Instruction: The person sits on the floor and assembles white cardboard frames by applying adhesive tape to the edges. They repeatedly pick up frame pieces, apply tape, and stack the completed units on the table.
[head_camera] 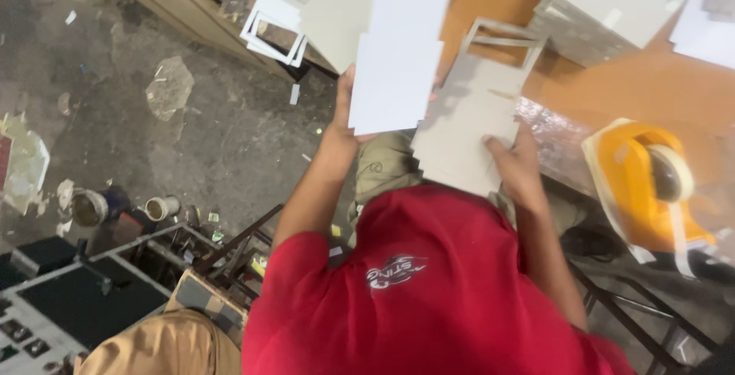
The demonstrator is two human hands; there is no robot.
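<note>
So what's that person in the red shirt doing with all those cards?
A person in a red shirt is sorting flat boards at an orange table. The left hand holds up a white sheet, and the right hand presses on a grey board lying at the table's edge. More white and grey boards are stacked further along, and a yellow tape dispenser sits at the right. Small tins stand on the dirty floor.

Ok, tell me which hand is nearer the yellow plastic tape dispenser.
Right. The right hand rests on the grey board beside the tape dispenser; the left hand holds white sheets farther away.
</note>
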